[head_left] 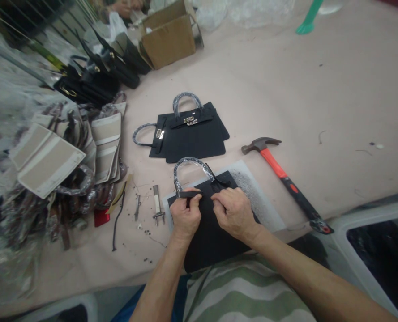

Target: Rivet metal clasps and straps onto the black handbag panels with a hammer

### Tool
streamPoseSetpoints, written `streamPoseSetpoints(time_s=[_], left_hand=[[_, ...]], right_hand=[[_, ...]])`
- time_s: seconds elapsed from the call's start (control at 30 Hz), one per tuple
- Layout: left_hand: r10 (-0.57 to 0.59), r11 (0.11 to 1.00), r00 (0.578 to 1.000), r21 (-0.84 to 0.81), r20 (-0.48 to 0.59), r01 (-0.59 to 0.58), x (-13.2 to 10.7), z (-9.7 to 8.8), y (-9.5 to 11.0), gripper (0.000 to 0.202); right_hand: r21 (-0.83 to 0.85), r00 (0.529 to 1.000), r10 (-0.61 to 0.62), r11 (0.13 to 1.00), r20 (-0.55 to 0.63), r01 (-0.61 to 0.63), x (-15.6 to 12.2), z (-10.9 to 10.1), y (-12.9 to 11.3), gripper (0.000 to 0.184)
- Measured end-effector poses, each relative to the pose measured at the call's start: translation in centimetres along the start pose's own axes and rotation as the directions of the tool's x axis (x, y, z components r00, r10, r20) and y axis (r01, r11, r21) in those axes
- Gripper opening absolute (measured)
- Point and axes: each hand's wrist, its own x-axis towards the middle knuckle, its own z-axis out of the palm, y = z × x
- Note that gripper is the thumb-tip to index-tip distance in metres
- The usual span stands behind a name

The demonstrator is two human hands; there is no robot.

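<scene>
A flat black bag panel (208,237) with a plastic-wrapped handle (189,163) lies on a grey work pad (262,201) in front of me. My left hand (185,217) is closed, pinching a black strap (188,194) laid across the panel's top. My right hand (234,212) is closed too, its fingers pressed on the strap's other part near the handle base. What lies under the right fingertips is hidden.
Two finished black panels (194,134) with metal clasps lie further back. A hammer with a red and black handle (282,176) rests to the right. Small metal tools (157,205) lie left of the pad. Beige-lined bag pieces (67,156) pile at left; a cardboard box (170,38) stands behind.
</scene>
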Motion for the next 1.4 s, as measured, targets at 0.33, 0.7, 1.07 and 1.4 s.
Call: streamPoseSetpoints(time_s=[0.33, 0.7, 1.07, 1.4], left_hand=[[-0.019, 1.000, 1.000, -0.007, 0.025, 0.019, -1.1, -0.5, 0.2, 0.010], [-0.100, 0.995, 0.995, 0.005, -0.023, 0.100, -1.2, -1.2, -0.6, 0.011], [-0.075, 0.997, 0.997, 0.009, 0.010, 0.075, -0.9, -1.2, -0.5, 0.011], [0.000, 0.999, 1.000, 0.041, 0.008, 0.000, -1.2, -1.3, -0.4, 0.009]], right_hand=[[-0.006, 1.000, -0.005, 1.000, -0.014, 0.005, 0.1, 0.1, 0.0, 0.017], [0.007, 1.000, 0.000, 1.000, 0.000, 0.000, 0.1, 0.1, 0.1, 0.017], [-0.001, 1.000, 0.004, 1.000, 0.009, -0.004, 0.2, 0.1, 0.0, 0.018], [-0.009, 1.000, 0.008, 1.000, 0.019, -0.008, 0.2, 0.0, 0.0, 0.018]])
